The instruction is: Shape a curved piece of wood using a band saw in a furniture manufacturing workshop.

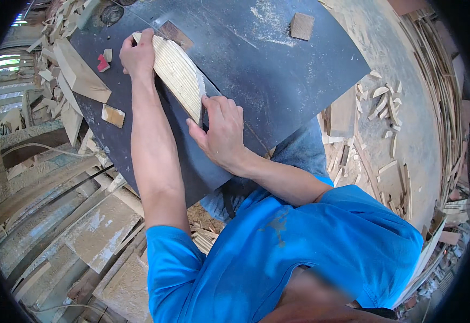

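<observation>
A pale wooden piece (177, 67) with one curved edge and clear grain lines lies slantwise over a dark tabletop (278, 81). My left hand (138, 55) grips its far end, fingers curled over the top. At the near, pointed end, my right hand (224, 129) pinches the piece between thumb and fingers. A jagged strip runs along the right-hand edge of the wood; I cannot tell whether it is part of the wood or a blade. Just beyond the piece lies a flat brown wooden block (176, 34).
A small square wooden block (302, 26) sits near the far right of the tabletop, by scattered sawdust. On the left are a red scrap (103, 63), a small block (113, 115) and large angled boards (81, 72). Curved offcuts (386, 105) litter the surface at right.
</observation>
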`<state>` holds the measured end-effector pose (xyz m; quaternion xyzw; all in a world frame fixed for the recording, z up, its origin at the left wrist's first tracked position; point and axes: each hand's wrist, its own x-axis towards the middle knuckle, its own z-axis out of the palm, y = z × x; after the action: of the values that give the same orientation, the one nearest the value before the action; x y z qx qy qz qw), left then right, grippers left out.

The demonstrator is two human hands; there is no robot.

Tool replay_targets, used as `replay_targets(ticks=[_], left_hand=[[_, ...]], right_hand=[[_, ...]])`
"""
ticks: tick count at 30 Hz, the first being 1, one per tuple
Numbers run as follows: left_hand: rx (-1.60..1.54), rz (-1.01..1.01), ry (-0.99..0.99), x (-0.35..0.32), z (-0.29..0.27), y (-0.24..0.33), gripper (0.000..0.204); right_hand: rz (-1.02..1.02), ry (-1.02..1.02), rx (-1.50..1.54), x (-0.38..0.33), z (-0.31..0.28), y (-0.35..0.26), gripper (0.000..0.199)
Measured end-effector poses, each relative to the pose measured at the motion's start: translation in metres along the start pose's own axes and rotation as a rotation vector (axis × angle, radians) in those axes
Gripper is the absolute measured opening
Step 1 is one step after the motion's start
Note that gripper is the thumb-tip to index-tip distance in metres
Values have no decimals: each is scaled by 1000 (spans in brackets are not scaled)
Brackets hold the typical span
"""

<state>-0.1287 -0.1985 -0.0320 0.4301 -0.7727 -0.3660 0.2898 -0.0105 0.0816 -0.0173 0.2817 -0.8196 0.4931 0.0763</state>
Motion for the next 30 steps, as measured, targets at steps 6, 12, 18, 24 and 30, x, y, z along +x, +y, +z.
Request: replay_targets(ticks=[6,12,18,24,30], left_hand=[[8,-7,13,3,0,0,62],[9,-17,19,6,-1,0,64],[8,-33,2,6,-3,3,65],[9,-49,-13,9,-3,7,65],[-22,-37,18,14,-2,5,65]], right_hand=[[20,-3,13,2,0,-1,59],[23,-14,18,4,0,-2,57],[36,-7,28,6,1,-3,57],[38,13,34,9,4,-3,56],[52,17,31,12,8,-4,55]])
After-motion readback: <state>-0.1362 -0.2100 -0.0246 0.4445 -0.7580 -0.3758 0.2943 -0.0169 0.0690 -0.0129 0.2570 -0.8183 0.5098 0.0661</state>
